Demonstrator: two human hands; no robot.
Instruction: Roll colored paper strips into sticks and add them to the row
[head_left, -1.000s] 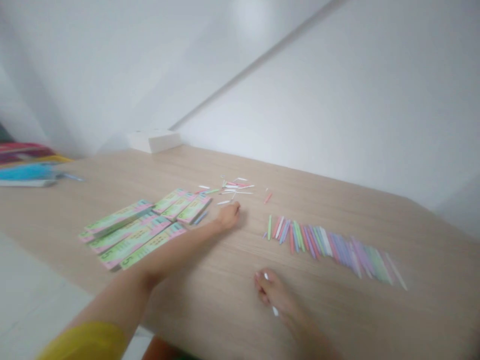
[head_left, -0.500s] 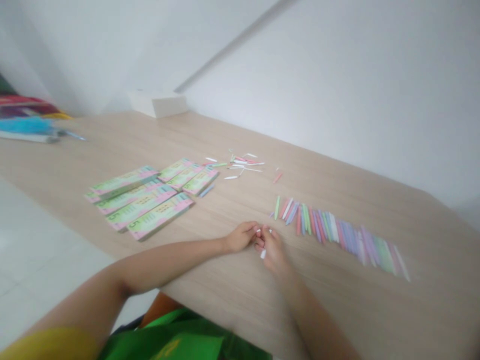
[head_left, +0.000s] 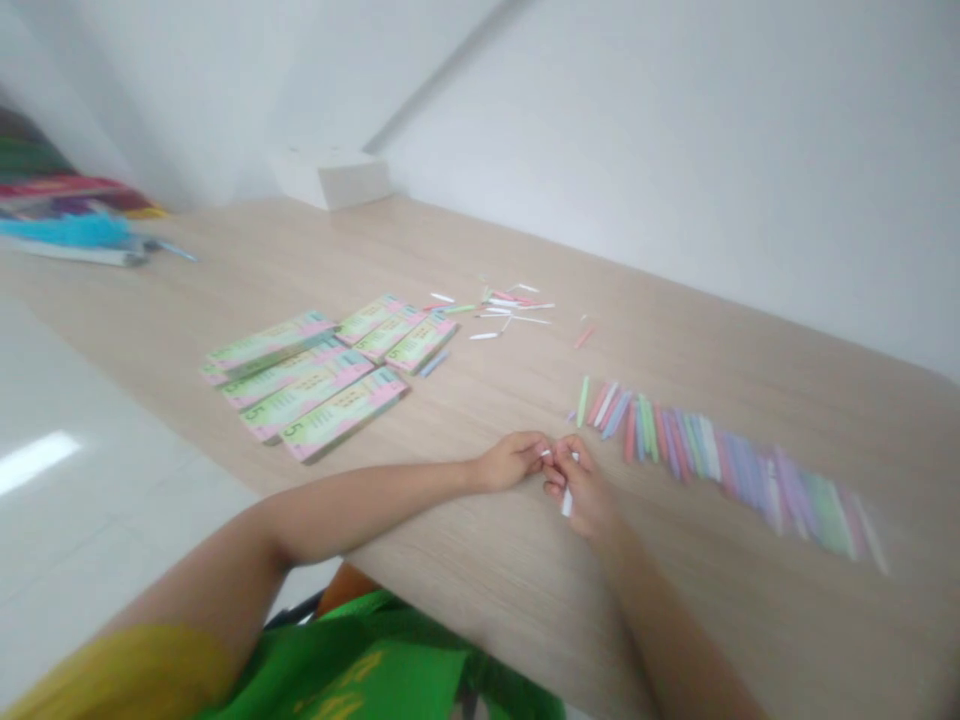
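white stick in right fingers, white piece at left fingers

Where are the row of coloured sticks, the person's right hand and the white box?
Row of coloured sticks point(head_left: 740, 475): head view, on purple sticks near the row's middle.
Right hand point(head_left: 591, 492): head view, on the middle of the hand.
White box point(head_left: 354, 185): head view, on its near side.
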